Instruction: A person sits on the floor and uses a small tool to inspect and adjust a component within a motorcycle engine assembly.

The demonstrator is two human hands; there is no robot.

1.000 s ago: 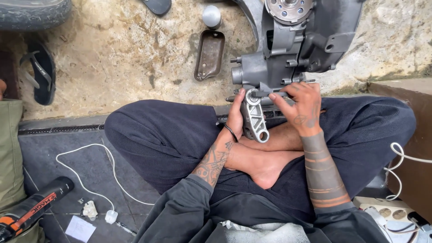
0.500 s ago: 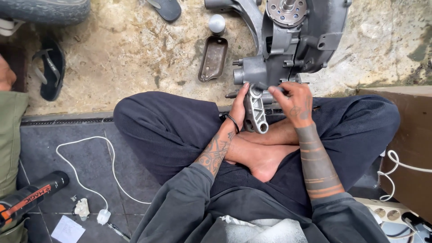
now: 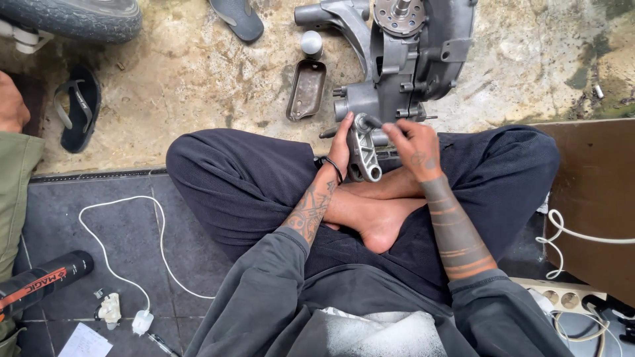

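Observation:
I sit cross-legged in dark trousers before a grey metal engine casing (image 3: 403, 59) that lies on the rough ground. My left hand (image 3: 342, 147) grips a small silver metal bracket (image 3: 364, 153) from its left side, held upright against the casing's lower end. My right hand (image 3: 411, 142) pinches the bracket's top with thumb and fingers, where a small dark part sits. Both forearms rest over my bare feet.
A dark oval metal cover (image 3: 306, 89) and a small white cap (image 3: 311, 43) lie left of the casing. Sandals (image 3: 78, 112), a tyre (image 3: 73, 16), a white cable (image 3: 126, 231), a black and orange can (image 3: 40, 284) and a power strip (image 3: 569, 297) surround me. Another person's green-clad leg shows at far left.
The view has shifted a little, with the casing now higher in frame. Both hands stay on the bracket; the right fingers have moved slightly at its top.

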